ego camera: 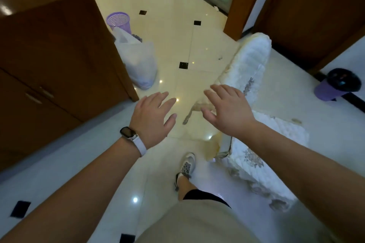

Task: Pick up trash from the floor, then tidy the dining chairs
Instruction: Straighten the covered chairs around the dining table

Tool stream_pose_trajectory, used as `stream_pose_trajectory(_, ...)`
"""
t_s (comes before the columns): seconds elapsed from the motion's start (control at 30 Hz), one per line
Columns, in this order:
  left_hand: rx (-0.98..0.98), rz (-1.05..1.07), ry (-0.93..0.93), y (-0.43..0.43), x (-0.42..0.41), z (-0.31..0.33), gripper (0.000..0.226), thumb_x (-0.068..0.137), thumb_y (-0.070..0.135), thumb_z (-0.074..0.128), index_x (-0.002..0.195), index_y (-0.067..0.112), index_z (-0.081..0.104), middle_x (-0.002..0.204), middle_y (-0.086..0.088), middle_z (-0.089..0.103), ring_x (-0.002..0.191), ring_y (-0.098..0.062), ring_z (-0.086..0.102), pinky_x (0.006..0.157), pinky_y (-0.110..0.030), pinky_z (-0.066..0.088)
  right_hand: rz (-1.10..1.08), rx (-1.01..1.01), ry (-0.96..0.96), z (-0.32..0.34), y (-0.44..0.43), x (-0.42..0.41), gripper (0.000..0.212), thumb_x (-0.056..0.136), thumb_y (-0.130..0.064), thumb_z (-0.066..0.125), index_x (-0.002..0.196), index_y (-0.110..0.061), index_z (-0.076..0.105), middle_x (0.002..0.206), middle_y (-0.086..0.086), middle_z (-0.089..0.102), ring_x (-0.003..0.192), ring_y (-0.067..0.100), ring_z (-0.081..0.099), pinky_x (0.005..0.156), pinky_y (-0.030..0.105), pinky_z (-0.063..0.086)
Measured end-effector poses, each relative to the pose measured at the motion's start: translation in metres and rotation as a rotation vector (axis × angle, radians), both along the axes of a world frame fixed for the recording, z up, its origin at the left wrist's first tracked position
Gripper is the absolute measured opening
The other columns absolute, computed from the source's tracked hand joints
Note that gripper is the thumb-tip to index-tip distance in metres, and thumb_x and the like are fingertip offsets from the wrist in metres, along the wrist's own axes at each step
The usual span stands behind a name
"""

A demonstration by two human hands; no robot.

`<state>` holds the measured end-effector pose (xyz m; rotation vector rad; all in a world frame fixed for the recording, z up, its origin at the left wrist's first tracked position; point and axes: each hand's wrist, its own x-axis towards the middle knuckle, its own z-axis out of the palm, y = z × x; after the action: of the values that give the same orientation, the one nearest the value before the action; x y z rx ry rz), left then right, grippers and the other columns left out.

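Note:
A white padded dining chair (250,69) with a cream carved frame stands to the right, its backrest toward the middle of the floor and its seat (264,156) lower right. My right hand (227,108) hovers open, fingers spread, just over the chair's left edge near the backrest base. My left hand (152,118) is open too, fingers straight, held above the bare floor left of the chair; a watch is on that wrist. Small scraps of trash (219,58) lie on the tiles near the chair and by the sliding door (216,8).
A brown wooden cabinet (59,61) fills the left side. Beside it stand a white plastic bag (138,61) and a purple mesh bin (118,21). A purple bin with a black liner (339,85) sits at the right wall. My foot (186,167) is below the hands.

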<state>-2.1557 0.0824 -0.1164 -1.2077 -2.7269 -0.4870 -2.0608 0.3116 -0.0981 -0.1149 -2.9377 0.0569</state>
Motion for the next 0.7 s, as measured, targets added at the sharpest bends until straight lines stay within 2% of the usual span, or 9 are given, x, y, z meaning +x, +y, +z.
stream_pose_trajectory(0.33,-0.047,-0.262,0.0,0.163,-0.124,0.014,0.047,0.09,0.041,0.046,0.128,0.018,0.062,0.134,-0.01,0.059,0.123,-0.033,0.054,0.1,-0.051,0.043,-0.253,-0.088,-0.054,-0.004,0.119,-0.083,0.056,0.09,-0.054,0.041,0.126,-0.016,0.058,0.131,0.009,0.059,0.118,0.03,0.054,0.097,0.045,0.041)
stream_pose_trajectory(0.47,-0.086,-0.399,-0.018,0.215,-0.147,0.014,0.048,0.092,0.043,0.045,0.131,0.02,0.059,0.137,-0.008,0.057,0.124,-0.032,0.053,0.103,-0.051,0.041,-0.336,-0.129,-0.062,-0.007,0.142,-0.084,0.055,0.09,-0.054,0.04,0.124,-0.015,0.059,0.128,0.007,0.06,0.117,0.029,0.055,0.097,0.044,0.042)
stream_pose_trajectory(0.7,-0.102,-0.711,0.034,0.303,-0.177,0.013,0.045,0.091,0.038,0.05,0.128,0.017,0.061,0.132,-0.011,0.059,0.119,-0.033,0.056,0.099,-0.051,0.044,-0.579,-0.149,-0.048,-0.014,0.168,-0.074,0.055,0.091,-0.055,0.04,0.124,-0.016,0.06,0.129,0.008,0.06,0.118,0.029,0.055,0.098,0.044,0.041)
